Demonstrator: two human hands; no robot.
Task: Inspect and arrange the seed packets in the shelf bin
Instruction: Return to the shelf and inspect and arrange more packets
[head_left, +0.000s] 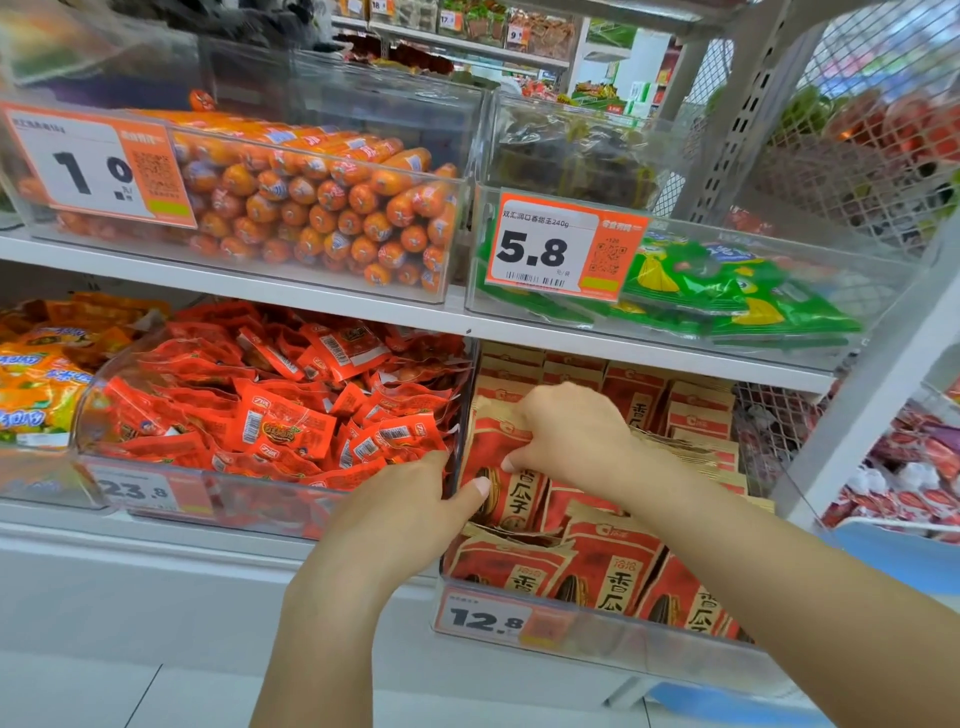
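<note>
Both hands grip one red seed packet (498, 467) in the clear bin (587, 631), lower centre-right of frame. Left hand (415, 499) has its thumb against the packet's lower left edge, other fingers hidden behind the bin wall. Right hand (566, 431) pinches its top, fingers curled. More packets (613, 566) fill the bin around it.

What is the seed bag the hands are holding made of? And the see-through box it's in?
The seed packet looks like matte brown kraft paper printed red; its top edge creases like paper, though a plastic lining can't be ruled out. The bin seems to be clear hard plastic: you see packets through its glossy front wall.
</note>
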